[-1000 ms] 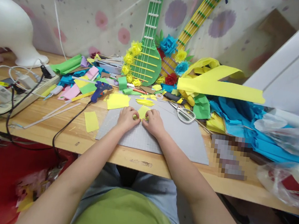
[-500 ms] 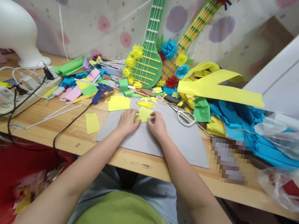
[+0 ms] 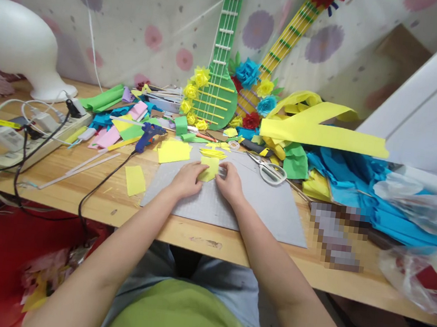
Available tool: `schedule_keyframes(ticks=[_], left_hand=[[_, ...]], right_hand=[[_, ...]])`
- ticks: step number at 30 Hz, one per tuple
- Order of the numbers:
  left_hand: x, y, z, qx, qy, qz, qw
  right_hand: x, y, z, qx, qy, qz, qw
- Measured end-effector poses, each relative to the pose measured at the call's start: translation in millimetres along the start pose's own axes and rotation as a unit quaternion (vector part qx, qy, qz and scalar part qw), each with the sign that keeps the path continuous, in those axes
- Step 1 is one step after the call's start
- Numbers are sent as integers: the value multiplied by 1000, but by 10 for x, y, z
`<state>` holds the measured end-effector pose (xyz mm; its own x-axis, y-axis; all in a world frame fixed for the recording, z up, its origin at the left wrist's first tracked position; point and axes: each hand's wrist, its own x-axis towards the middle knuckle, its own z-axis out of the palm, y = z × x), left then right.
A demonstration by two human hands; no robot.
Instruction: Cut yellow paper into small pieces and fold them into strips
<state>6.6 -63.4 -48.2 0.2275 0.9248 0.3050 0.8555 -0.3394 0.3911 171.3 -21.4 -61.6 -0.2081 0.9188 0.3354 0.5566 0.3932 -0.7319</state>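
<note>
A small piece of yellow crepe paper [image 3: 209,168] stands between my two hands above a grey board [image 3: 264,206]. My left hand [image 3: 188,180] has its thumb and fingers closed at the left edge of the paper. At the opposite edge, my right hand [image 3: 231,182] pinches with curled fingers; their tips are partly hidden. Just behind the paper lies a small stack of yellow strips [image 3: 212,153]. White-handled scissors [image 3: 272,173] rest on the board's right back part. Larger yellow paper sheets [image 3: 174,152] overlap its left back corner.
Left of the board are a blue glue gun [image 3: 150,136], a loose yellow piece [image 3: 135,180] and a power strip [image 3: 42,139] with cables. A green paper lute [image 3: 216,97] and a yellow one [image 3: 286,50] lean at the back. Blue crepe paper [image 3: 358,196] is heaped right.
The yellow paper has turned from a slanted position to a straighter one between my hands. My left hand has shifted slightly; my right hand stays almost in place.
</note>
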Motion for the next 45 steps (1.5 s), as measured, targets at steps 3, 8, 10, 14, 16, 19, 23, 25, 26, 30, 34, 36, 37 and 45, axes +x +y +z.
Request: schedule_keyframes(ticks=[3,8,10,14,16,19,23,25,26,30,34,36,37,45], left_hand=[[4,23,-13,60,-3,-16,998],[1,57,18,105,48,-64,991],[-1,68,37,109,50,-70,990],[3,94,54,104,39,-67,992],[8,103,46,95,32,-64,993],[11,88,9,67,36,-82,994],[-5,-5,-62,28,40,-78,996],[-13,-60,-81,23,26,-73,997],[-14,-82,-83,24,21,-72,997],[17,-103,-61,46,29,-73,996],[64,-47,-27,66,34,-66,995],[77,-13,-7,74,35,-51,995],[79,2,5,77,37,-42,995],[36,59,34,37,65,-29,997]], right_hand=[[-20,-13,-8,-10,-2,-2,1000],[-38,-72,-17,-46,-12,-75,996],[-44,-108,-14,-52,-48,-111,991],[-53,-161,-9,-59,-93,-132,985],[-52,-163,-13,-61,-93,-129,985],[-49,-142,-14,-53,-94,-118,987],[-49,-110,6,-6,-109,-98,989],[-50,-104,15,21,-112,-96,989],[-50,-104,17,31,-112,-95,989],[-47,-122,13,40,-115,-90,988],[-37,-141,26,9,-97,-107,990],[-30,-139,38,-17,-83,-107,991],[-26,-134,42,-30,-79,-103,991],[-24,-78,-6,-63,-82,-82,991]])
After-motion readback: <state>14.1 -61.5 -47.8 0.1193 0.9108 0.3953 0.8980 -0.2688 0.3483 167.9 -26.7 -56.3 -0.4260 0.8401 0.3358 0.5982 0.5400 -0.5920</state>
